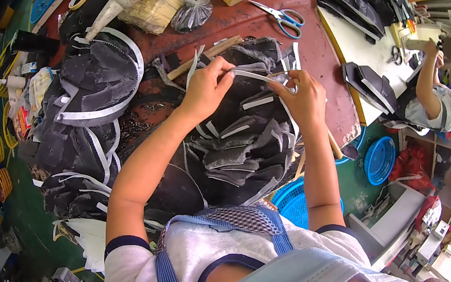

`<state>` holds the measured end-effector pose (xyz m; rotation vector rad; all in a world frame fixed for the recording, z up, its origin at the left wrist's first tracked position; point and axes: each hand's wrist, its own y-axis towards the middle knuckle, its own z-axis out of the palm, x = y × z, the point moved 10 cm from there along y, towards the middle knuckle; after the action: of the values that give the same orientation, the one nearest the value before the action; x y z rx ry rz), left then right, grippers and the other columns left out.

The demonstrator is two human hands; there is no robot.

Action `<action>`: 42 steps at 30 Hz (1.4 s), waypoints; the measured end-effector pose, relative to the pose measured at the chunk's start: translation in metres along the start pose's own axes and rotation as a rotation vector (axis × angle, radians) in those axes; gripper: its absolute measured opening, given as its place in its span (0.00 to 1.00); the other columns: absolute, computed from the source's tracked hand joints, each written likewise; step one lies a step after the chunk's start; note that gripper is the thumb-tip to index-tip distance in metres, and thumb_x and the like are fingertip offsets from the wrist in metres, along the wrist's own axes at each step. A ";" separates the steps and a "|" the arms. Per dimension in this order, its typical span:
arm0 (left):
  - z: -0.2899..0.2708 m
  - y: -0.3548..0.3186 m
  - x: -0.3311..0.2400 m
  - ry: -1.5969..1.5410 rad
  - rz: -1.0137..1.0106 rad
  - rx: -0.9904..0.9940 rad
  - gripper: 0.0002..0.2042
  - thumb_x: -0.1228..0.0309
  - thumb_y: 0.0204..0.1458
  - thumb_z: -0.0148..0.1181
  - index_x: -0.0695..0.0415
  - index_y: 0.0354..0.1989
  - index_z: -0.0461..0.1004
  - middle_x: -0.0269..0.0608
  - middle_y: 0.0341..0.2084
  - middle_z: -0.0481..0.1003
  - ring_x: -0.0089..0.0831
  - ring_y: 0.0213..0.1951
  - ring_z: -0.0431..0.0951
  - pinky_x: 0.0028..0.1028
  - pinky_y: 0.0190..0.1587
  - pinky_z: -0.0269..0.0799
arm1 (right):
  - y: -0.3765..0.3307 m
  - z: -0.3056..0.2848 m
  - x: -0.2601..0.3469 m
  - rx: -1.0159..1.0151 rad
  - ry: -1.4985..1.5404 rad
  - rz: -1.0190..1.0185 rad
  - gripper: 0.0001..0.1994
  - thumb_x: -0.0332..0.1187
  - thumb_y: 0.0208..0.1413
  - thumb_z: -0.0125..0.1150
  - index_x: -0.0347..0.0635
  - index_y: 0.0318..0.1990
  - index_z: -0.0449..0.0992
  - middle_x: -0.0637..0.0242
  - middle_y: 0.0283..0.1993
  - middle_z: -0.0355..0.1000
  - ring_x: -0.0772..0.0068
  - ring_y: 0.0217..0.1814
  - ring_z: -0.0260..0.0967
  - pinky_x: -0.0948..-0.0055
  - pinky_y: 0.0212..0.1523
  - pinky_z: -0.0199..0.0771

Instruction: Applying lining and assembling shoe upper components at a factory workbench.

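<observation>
My left hand (207, 92) pinches one end of a narrow pale strip (252, 74) between thumb and fingers. The other end is in the closed fingertips of my right hand (303, 98), so the strip spans the gap between them. Below lies a heap of black fabric pieces (231, 158), many edged or marked with white tape. Another pile of dark pieces with curved white edging (99, 69) sits to the left of my left forearm. A wooden stick (206, 56) lies just beyond my left hand.
Blue-handled scissors (288, 23) lie on the red-brown table (253, 15) beyond my hands. Yellowish blocks (155, 10) and a plastic bag (193, 10) stand at the back. A blue basket (291, 204) is below the near edge. A co-worker (437, 101) works at the right.
</observation>
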<state>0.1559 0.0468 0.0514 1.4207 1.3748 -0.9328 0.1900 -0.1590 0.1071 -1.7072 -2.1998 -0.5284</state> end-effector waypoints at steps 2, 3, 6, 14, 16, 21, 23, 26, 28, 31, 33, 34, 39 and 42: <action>0.003 0.000 0.000 -0.008 0.002 0.018 0.07 0.73 0.57 0.58 0.63 0.40 0.72 0.48 0.28 0.80 0.38 0.30 0.81 0.30 0.33 0.71 | 0.003 0.003 -0.012 0.048 -0.039 0.126 0.30 0.53 0.41 0.74 0.34 0.42 0.77 0.60 0.33 0.79 0.55 0.38 0.77 0.61 0.40 0.74; 0.004 -0.001 0.001 -0.028 -0.040 0.034 0.07 0.73 0.57 0.57 0.63 0.40 0.71 0.48 0.29 0.80 0.36 0.30 0.81 0.30 0.33 0.71 | 0.006 0.003 -0.017 0.034 -0.058 0.150 0.34 0.57 0.39 0.74 0.33 0.43 0.77 0.60 0.32 0.78 0.54 0.39 0.77 0.59 0.42 0.74; 0.008 -0.002 0.008 -0.056 -0.093 0.080 0.07 0.74 0.57 0.57 0.63 0.41 0.70 0.46 0.31 0.79 0.32 0.33 0.80 0.29 0.36 0.71 | 0.012 0.009 -0.022 0.142 -0.104 0.254 0.30 0.54 0.42 0.74 0.37 0.43 0.77 0.59 0.39 0.78 0.54 0.42 0.76 0.61 0.44 0.74; 0.027 0.010 -0.030 -0.098 0.061 0.127 0.15 0.74 0.52 0.64 0.59 0.45 0.68 0.37 0.32 0.76 0.30 0.37 0.78 0.29 0.42 0.72 | 0.015 0.001 0.040 -0.074 0.083 -0.412 0.09 0.31 0.39 0.70 0.37 0.22 0.75 0.52 0.59 0.68 0.46 0.62 0.60 0.49 0.61 0.58; 0.025 0.014 -0.027 -0.055 0.075 0.171 0.16 0.74 0.52 0.65 0.58 0.47 0.68 0.35 0.32 0.76 0.30 0.37 0.78 0.29 0.42 0.72 | 0.017 -0.015 0.022 -0.253 -0.058 -0.408 0.06 0.26 0.39 0.66 0.36 0.21 0.73 0.54 0.59 0.69 0.49 0.61 0.62 0.53 0.60 0.60; 0.014 0.026 0.034 -0.413 -0.615 0.317 0.32 0.67 0.51 0.68 0.51 0.64 0.59 0.41 0.60 0.63 0.27 0.39 0.75 0.29 0.42 0.71 | 0.046 -0.013 -0.034 -0.005 0.938 0.062 0.07 0.23 0.51 0.61 0.34 0.24 0.72 0.51 0.50 0.76 0.71 0.40 0.75 0.74 0.41 0.73; 0.019 0.037 0.062 -0.194 -0.534 0.268 0.31 0.68 0.49 0.69 0.52 0.62 0.61 0.40 0.60 0.62 0.29 0.39 0.76 0.32 0.42 0.72 | 0.052 0.020 0.003 0.293 1.171 0.093 0.07 0.25 0.58 0.58 0.33 0.29 0.70 0.51 0.46 0.78 0.77 0.37 0.74 0.77 0.40 0.73; 0.023 0.054 0.030 0.449 -0.075 0.292 0.26 0.72 0.45 0.71 0.55 0.53 0.68 0.40 0.51 0.67 0.32 0.40 0.76 0.34 0.41 0.72 | 0.058 0.055 0.013 0.443 1.127 0.216 0.07 0.28 0.60 0.58 0.34 0.31 0.71 0.63 0.31 0.77 0.82 0.27 0.69 0.82 0.30 0.70; 0.027 0.046 -0.031 0.603 0.263 0.271 0.20 0.73 0.39 0.73 0.59 0.41 0.71 0.46 0.40 0.71 0.51 0.49 0.72 0.39 0.48 0.71 | 0.059 0.060 0.016 0.485 1.043 0.190 0.07 0.29 0.59 0.59 0.35 0.32 0.73 0.66 0.28 0.75 0.84 0.25 0.67 0.82 0.28 0.68; 0.016 0.025 -0.024 0.298 0.079 0.284 0.16 0.74 0.42 0.70 0.62 0.37 0.71 0.47 0.32 0.75 0.44 0.43 0.76 0.38 0.43 0.71 | 0.043 0.059 0.044 0.564 0.867 0.049 0.07 0.30 0.58 0.62 0.35 0.32 0.75 0.70 0.25 0.73 0.86 0.23 0.66 0.82 0.24 0.64; 0.000 0.022 -0.012 0.141 -0.022 0.157 0.15 0.74 0.43 0.69 0.64 0.38 0.71 0.49 0.29 0.77 0.39 0.33 0.79 0.34 0.37 0.71 | 0.029 0.057 0.054 0.602 0.705 -0.073 0.05 0.27 0.57 0.64 0.34 0.35 0.76 0.73 0.27 0.74 0.90 0.27 0.65 0.86 0.28 0.63; -0.003 0.019 -0.009 0.143 -0.029 0.149 0.15 0.74 0.43 0.69 0.64 0.38 0.71 0.49 0.29 0.77 0.39 0.33 0.79 0.34 0.37 0.71 | 0.024 0.062 0.054 0.611 0.707 -0.078 0.05 0.27 0.57 0.64 0.34 0.35 0.76 0.73 0.27 0.74 0.90 0.27 0.65 0.86 0.28 0.63; 0.006 0.013 -0.013 0.050 -0.097 0.169 0.15 0.74 0.42 0.69 0.65 0.37 0.72 0.50 0.23 0.77 0.38 0.26 0.79 0.33 0.32 0.70 | 0.025 0.053 0.055 0.440 0.649 -0.134 0.04 0.25 0.56 0.64 0.33 0.35 0.78 0.70 0.27 0.76 0.86 0.30 0.69 0.82 0.32 0.68; 0.007 0.006 -0.023 0.058 -0.082 0.203 0.12 0.73 0.48 0.66 0.65 0.37 0.71 0.45 0.22 0.75 0.29 0.25 0.73 0.29 0.30 0.67 | 0.025 0.051 0.055 0.392 0.617 -0.105 0.05 0.26 0.54 0.65 0.32 0.33 0.78 0.64 0.26 0.77 0.79 0.28 0.73 0.77 0.31 0.71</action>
<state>0.1605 0.0334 0.0717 1.5628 1.4220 -1.1180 0.2004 -0.0821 0.0899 -1.0518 -1.7944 -0.5180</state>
